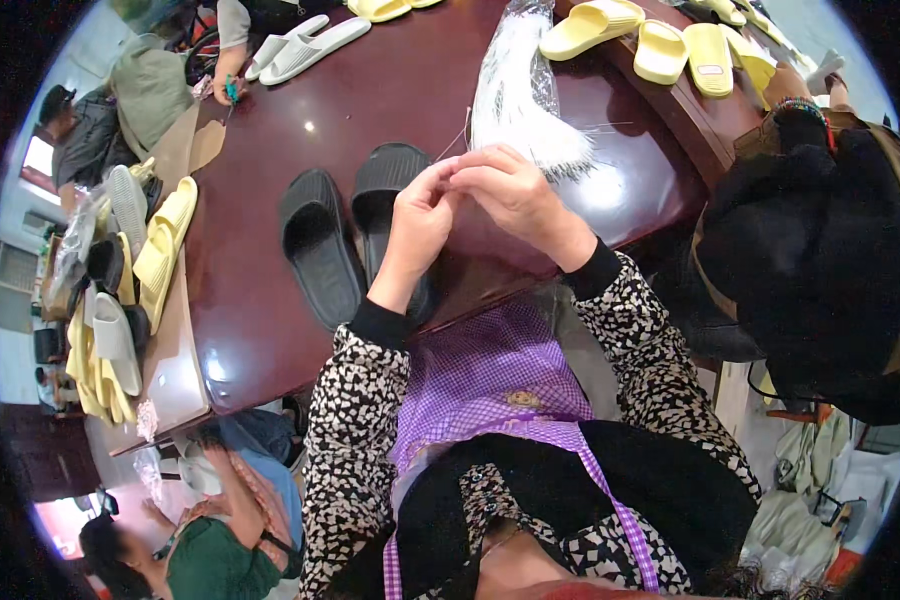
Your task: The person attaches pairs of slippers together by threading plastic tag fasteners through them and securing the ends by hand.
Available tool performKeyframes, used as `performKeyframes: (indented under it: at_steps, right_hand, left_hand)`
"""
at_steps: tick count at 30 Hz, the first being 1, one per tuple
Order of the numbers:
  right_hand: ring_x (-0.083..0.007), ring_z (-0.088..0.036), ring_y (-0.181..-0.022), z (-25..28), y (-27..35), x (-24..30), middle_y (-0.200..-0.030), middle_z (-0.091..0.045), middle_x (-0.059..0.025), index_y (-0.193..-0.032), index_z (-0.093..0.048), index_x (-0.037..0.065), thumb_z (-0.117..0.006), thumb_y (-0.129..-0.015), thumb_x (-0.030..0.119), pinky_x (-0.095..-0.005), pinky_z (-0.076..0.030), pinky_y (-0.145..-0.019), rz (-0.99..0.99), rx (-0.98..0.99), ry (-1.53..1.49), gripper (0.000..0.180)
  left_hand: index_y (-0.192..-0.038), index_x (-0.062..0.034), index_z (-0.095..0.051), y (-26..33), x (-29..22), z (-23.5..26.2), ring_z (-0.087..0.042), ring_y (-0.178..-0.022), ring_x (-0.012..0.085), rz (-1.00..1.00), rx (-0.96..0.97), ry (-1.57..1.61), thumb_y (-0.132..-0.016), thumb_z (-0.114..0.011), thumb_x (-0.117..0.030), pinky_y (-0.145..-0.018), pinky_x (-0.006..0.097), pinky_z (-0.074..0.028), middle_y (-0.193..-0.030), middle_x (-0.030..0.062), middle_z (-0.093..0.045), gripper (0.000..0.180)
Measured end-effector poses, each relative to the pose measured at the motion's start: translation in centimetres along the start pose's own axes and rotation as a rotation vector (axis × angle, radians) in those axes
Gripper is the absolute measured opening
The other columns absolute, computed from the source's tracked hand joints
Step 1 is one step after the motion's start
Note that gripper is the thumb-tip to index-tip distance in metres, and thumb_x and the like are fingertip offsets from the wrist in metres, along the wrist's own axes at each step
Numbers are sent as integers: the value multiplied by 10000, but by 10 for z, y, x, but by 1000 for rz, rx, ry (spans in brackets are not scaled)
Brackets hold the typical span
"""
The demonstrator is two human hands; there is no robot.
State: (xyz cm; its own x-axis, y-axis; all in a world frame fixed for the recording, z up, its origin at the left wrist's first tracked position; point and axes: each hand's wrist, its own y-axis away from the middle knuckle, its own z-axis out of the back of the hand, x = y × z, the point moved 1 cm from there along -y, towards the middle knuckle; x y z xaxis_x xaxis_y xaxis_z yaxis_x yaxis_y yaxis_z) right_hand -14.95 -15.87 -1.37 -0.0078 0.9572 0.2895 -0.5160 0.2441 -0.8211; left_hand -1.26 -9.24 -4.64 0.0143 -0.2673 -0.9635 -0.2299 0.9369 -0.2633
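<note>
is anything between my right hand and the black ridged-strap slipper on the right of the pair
Yes: in this view, your left hand comes between your right hand and that black slipper with the ridged strap, covering part of it. Nothing else visible stands in the way.

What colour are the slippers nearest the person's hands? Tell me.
The slippers are black; they show best in the head view, the only one here.
</note>
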Motion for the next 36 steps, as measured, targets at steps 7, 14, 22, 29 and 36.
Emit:
performKeyframes:
  at_steps: [7,14,22,29,36]
  right_hand:
    - [-241,-625,-833,3,-5,1,-947,-646,-105,-932,-652,-2,-642,-719,-65,-320,-517,-740,-33,-57,-57,223]
    - [-245,-629,-833,7,8,-24,-1015,-633,-130,-1068,-615,11,-639,-734,-64,-323,-520,-740,-460,-257,-129,343]
    - [-279,-573,-1014,-14,28,-54,-1079,-617,-100,-1096,-602,51,-628,-770,29,-392,-438,-898,-334,7,234,328]
    - [-250,-529,-1082,-19,31,-62,-1079,-615,-36,-1062,-612,87,-628,-804,146,-397,-384,-927,-355,176,368,266]
    - [-243,-535,-1067,-19,47,-72,-1141,-591,-34,-1103,-596,104,-644,-804,221,-415,-389,-891,-417,333,560,324]
  left_hand:
    - [-1054,15,-634,-7,1,-2,-573,-772,77,-25,-33,40,-906,-573,-21,-708,214,-486,-904,33,-650,164]
    - [-970,19,-633,-9,-1,12,-608,-750,103,78,-202,176,-919,-585,-87,-688,227,-494,-904,64,-673,127]
    - [-995,19,-630,-6,-2,16,-618,-731,113,95,-283,271,-927,-589,-140,-661,236,-496,-895,86,-677,177]
    - [-988,14,-629,-4,-14,25,-635,-744,135,42,-383,233,-935,-580,-159,-659,259,-516,-932,119,-676,187]
    - [-954,0,-597,-6,-24,39,-652,-739,176,-2,-420,449,-944,-547,-136,-655,299,-547,-907,138,-674,145]
